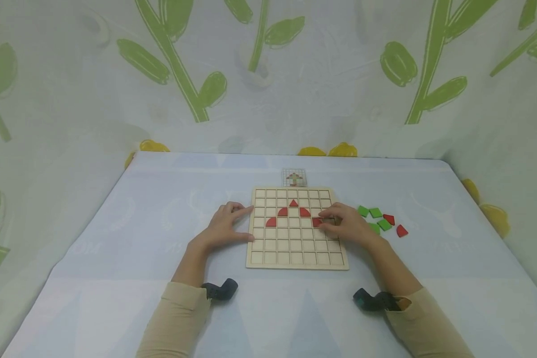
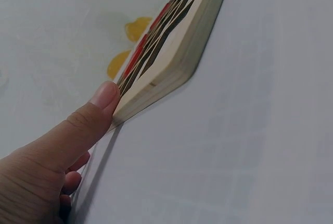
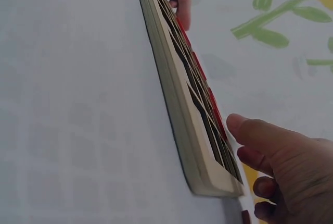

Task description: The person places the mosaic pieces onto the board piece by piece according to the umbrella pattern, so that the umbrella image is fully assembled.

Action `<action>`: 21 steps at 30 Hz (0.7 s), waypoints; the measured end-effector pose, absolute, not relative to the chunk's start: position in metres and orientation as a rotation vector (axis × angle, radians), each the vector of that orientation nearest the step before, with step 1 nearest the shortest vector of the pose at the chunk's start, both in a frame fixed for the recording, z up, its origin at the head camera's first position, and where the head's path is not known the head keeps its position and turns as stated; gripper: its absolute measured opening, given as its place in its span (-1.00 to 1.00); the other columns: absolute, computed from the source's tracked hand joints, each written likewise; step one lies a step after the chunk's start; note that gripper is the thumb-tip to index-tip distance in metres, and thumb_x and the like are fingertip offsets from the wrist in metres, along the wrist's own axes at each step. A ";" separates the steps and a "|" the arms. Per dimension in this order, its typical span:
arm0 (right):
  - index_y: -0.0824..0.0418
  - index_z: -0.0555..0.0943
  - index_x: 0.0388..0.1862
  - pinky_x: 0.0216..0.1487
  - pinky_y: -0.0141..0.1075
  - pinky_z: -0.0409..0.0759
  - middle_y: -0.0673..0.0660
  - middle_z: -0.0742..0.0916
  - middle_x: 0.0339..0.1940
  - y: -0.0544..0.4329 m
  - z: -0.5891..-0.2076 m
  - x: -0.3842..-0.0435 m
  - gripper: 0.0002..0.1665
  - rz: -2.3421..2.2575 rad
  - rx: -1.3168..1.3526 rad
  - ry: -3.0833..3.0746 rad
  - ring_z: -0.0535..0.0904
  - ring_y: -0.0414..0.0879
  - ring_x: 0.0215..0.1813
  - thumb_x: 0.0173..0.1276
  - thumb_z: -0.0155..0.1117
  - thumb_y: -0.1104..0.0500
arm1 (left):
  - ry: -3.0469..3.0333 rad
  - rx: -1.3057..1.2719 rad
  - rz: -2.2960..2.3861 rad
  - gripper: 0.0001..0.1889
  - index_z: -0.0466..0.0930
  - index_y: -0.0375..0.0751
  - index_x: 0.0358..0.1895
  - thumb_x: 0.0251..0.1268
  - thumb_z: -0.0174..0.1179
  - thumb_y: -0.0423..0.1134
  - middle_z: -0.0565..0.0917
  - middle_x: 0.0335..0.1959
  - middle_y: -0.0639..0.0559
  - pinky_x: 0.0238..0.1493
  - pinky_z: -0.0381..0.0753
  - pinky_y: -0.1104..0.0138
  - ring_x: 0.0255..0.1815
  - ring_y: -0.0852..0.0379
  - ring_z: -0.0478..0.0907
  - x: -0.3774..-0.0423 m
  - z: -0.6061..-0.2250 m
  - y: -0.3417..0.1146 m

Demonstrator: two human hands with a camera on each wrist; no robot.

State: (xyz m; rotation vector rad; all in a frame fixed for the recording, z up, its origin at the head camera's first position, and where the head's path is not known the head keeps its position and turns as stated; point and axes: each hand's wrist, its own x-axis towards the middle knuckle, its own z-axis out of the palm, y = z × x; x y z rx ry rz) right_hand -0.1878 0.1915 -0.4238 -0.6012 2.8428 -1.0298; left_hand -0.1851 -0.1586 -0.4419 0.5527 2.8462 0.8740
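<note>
Centre of the head view: a wooden grid board (image 1: 297,228) lies flat on the pale blue table (image 1: 130,233). Red pieces already sit in its upper rows: a triangle (image 1: 293,203) on top, quarter-round ones (image 1: 283,212) below it, w/ another at the row's left end.

The left hand (image 1: 225,226) rests at the board's left edge, fingers fairly straight & holding nothing; in the left wrist view its thumb (image 2: 99,107) presses vs. the board's side wall (image 2: 171,73). So it steadies the board, no clench.

The right hand (image 1: 345,224) lies over the board's right-centre, fingertips pinching a red piece (image 1: 316,222) just at a cell in the row below the quarter-rounds. The right wrist view shows only the thumb (image 3: 250,130) above the board edge (image 3: 177,104); can't tell from there how firmly the piece is gripped.

Judgement on doing this step well: the piece probably needs its corner turned to match the pattern card (image 1: 294,177) above the board, upper centre, then lowered square into its cell w/o nudging neighbours. Left hand's brace looks useful, since a push from the right could slide the board.

Spare pieces, green (image 1: 376,213) & red (image 1: 401,230), lie on the cloth right of the board, near the right hand.
</note>
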 end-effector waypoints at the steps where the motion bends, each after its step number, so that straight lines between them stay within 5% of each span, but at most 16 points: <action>1: 0.17 0.67 -0.03 -0.23 -0.26 0.42 0.06 0.64 -0.15 0.193 -0.424 -0.187 -0.62 -1.025 -0.594 2.852 0.42 -0.08 -0.19 0.17 0.40 0.08 | 2.846 0.558 0.872 -0.11 0.29 0.04 0.40 -0.10 0.41 0.17 0.32 0.15 -0.03 0.11 0.28 0.11 0.10 0.01 0.24 -0.185 -0.442 -0.159; 21: 0.27 0.65 -0.04 -0.04 -0.16 0.52 0.11 0.65 -0.19 0.228 -0.422 -0.176 -0.62 -1.030 -0.582 2.940 0.53 -0.01 -0.10 0.16 0.41 0.18 | 2.851 0.574 0.876 -0.11 0.29 0.00 0.39 -0.09 0.41 0.16 0.33 0.14 -0.05 0.10 0.27 0.10 0.09 -0.01 0.24 -0.185 -0.441 -0.159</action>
